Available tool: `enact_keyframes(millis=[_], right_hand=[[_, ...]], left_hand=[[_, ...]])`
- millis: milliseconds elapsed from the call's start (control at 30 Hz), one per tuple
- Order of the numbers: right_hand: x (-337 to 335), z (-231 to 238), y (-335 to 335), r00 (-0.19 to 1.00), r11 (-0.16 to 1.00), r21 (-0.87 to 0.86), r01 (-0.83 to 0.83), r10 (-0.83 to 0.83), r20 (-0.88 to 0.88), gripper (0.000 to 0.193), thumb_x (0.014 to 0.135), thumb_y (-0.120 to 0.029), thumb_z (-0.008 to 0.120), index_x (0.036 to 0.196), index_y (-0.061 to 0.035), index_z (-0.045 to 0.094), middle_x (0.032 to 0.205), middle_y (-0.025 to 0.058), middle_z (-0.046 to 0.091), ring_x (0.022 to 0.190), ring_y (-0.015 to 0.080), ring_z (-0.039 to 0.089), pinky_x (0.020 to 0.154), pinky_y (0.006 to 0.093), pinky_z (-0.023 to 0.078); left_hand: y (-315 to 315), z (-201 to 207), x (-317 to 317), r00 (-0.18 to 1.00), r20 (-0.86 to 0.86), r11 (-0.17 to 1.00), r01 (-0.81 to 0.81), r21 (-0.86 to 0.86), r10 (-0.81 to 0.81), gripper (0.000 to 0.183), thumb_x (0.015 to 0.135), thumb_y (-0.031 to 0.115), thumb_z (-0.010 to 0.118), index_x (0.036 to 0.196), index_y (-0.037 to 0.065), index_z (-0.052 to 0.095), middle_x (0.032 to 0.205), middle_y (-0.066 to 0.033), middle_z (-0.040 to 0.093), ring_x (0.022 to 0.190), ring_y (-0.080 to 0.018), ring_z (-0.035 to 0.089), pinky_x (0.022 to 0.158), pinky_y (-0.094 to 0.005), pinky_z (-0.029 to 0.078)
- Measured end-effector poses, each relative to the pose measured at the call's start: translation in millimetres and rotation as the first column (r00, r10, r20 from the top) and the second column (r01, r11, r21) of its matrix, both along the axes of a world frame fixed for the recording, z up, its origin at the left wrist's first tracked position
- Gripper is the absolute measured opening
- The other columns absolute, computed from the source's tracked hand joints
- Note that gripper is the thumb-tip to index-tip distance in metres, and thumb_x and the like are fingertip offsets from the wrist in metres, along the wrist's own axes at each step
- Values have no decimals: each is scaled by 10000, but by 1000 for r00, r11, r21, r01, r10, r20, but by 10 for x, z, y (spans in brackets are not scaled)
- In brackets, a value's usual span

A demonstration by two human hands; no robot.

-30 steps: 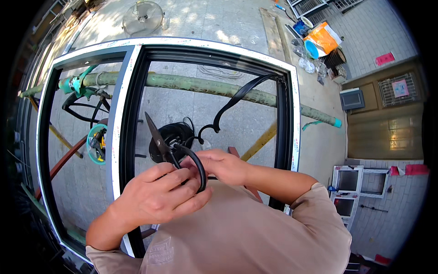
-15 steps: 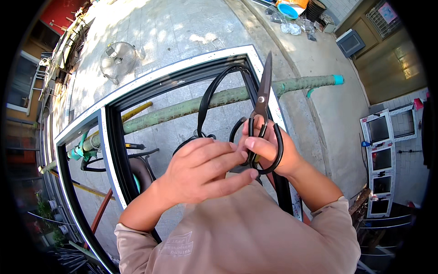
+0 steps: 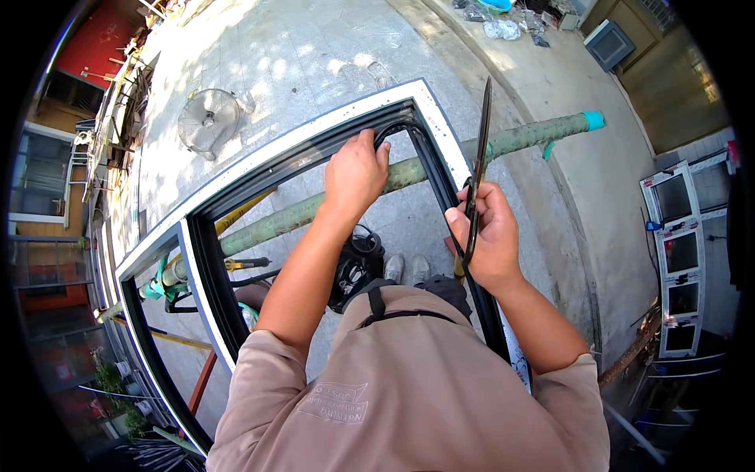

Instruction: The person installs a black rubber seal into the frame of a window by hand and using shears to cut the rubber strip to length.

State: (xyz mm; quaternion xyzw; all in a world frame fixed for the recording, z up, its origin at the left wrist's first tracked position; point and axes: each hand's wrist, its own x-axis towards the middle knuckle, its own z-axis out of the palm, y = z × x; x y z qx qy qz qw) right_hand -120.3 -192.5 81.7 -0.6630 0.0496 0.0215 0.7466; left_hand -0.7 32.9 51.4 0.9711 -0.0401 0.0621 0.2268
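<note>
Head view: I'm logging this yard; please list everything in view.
Scissors: 1, dark, in the right hand
Strip: 1, black, arching beside the left hand
Large frame: 1, white and black, across the middle
Pole: 1, green, under the large frame
Bundle: 1, black, near the centre
Bars: at least 2, yellow, under the large frame
Sloping bar: 1, red, lower left
Floor fan: 1, grey, upper left
Boxy object: 1, grey, upper right
Plastic bags: count unclear, clear, top right
Small frames: at least 4, white, right
Plants: count unclear, green, lower left
Clutter: count unclear, mixed, upper left
Shoes: 2, pale, beside the bundle
Shirt: 1, beige, bottom centre
Hands: 2, bare, at strip and scissors
</note>
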Motion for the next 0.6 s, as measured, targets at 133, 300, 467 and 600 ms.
enact_keyframes(millis=[133,300,467,600], right_hand=[[-52,-13,-3,1000,998,-60,21,-22,-6,326,1022,-119,845,1230,-32,610,835,-38,648,746,22,542,672,237,426],[-29,-18,5,1000,992,-128,11,-9,17,332,1014,-115,854,1226,-34,612,821,-46,639,730,15,531,659,229,408],[-27,-48,59,998,990,-133,52,-47,46,320,1014,-124,859,1213,-44,622,802,-61,639,696,8,505,631,227,386],[-28,-78,62,998,986,-164,32,-24,53,329,1008,-127,867,1215,-43,624,804,-60,639,695,8,491,622,228,377]], left_hand=[[-118,-224,42,1000,21,999,-17,-33,17,364,1135,339,617,1180,-13,695,1106,-303,779,1005,-522,759,883,-601,607],[-294,-162,209,997,22,997,-72,38,71,437,1141,406,597,1016,0,700,963,-279,791,877,-508,780,807,-600,627],[-449,-145,386,995,45,994,-94,50,92,504,1122,446,619,905,17,771,854,-257,797,806,-483,795,745,-571,644],[-486,-221,394,986,77,989,-148,19,147,519,1111,462,633,884,21,785,834,-264,791,788,-485,794,727,-580,641]])
